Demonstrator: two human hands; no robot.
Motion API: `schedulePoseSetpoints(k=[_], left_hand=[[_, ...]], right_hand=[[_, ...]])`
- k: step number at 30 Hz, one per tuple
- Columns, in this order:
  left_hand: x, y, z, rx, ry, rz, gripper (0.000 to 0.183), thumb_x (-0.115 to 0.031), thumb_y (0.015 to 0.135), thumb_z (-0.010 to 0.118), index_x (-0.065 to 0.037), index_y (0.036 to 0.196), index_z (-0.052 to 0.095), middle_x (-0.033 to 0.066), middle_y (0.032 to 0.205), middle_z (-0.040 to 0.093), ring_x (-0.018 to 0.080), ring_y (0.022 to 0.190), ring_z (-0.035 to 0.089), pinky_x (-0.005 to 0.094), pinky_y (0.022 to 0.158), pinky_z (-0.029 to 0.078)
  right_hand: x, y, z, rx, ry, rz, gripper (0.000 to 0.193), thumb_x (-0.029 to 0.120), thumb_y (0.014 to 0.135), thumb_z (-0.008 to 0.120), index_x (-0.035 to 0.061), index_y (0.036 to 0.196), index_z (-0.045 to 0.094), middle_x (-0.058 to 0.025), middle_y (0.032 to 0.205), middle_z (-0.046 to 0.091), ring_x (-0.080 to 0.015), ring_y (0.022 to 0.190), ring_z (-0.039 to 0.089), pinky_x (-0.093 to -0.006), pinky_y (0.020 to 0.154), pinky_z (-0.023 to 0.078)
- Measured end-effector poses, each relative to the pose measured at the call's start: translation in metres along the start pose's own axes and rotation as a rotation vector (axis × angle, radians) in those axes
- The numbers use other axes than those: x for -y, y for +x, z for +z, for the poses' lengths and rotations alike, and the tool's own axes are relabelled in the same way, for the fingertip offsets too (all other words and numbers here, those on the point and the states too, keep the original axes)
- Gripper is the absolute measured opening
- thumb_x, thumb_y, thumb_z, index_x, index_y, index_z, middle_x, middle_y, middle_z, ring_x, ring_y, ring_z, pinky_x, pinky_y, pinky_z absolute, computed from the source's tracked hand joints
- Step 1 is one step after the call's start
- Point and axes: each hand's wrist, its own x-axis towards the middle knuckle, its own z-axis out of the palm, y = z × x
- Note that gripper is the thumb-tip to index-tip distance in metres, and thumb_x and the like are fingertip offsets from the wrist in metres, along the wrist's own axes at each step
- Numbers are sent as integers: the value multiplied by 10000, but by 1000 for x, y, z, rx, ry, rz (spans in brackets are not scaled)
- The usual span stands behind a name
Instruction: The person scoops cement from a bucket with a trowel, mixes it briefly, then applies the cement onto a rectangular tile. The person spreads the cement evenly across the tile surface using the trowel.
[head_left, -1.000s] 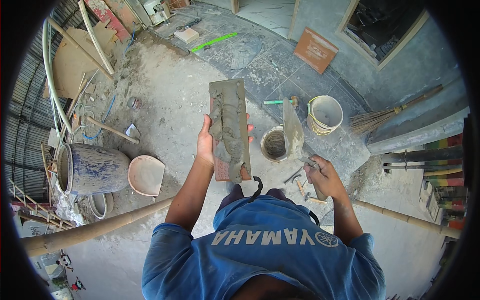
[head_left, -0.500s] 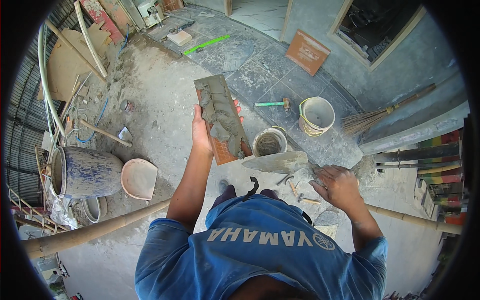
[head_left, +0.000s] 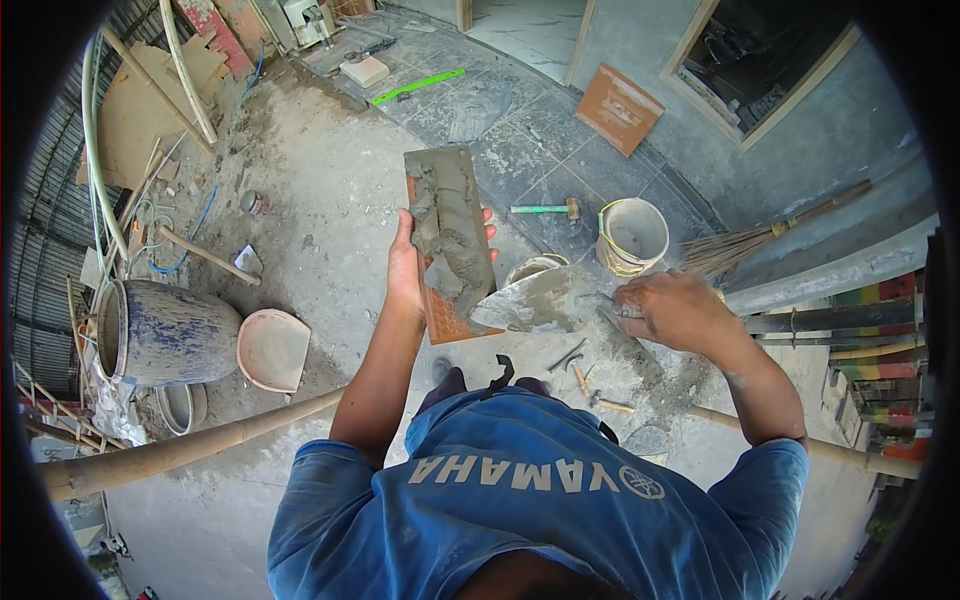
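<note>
Left hand (head_left: 408,270) grips a rectangular tile (head_left: 450,245) from beneath, fingers curled over its far-right edge — the tile is held flat in mid-scene, its upper face smeared with grey mortar (head_left: 445,235). Right hand (head_left: 675,312) is closed on the handle of a trowel (head_left: 535,305), whose mortar-coated blade points left and touches the tile's near-right corner. Beyond the trowel stands a white bucket (head_left: 632,235); a green-handled hammer (head_left: 545,209) lies just left of it on the floor.
</note>
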Motion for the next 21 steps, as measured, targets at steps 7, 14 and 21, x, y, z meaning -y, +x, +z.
schedulePoseSetpoints(k=[7, 14, 21], left_hand=[[0, -6, -6, 142, -60, 44, 819, -672, 919, 223, -65, 1469, 240, 264, 1400, 386, 398, 1219, 472, 587, 977, 406], [8, -5, -4, 139, -101, 73, 795, -651, 926, 245, -75, 1475, 232, 259, 1401, 387, 389, 1219, 470, 579, 968, 410], [9, 1, -16, 126, -33, 185, 760, -621, 937, 253, -96, 1485, 219, 232, 1445, 347, 381, 1230, 465, 564, 988, 394]], right_hand=[[-42, -8, 0, 284, 392, -24, 369, 343, 831, 640, 22, 1009, 671, -208, 879, 664, -368, 838, 640, -426, 747, 489], [-33, 5, 29, 159, 474, -8, 389, 359, 820, 657, 12, 995, 667, -218, 847, 655, -369, 804, 633, -416, 721, 482], [-89, -55, 98, 2, 696, 286, 328, 304, 859, 637, -4, 971, 623, -189, 833, 640, -312, 745, 622, -399, 706, 470]])
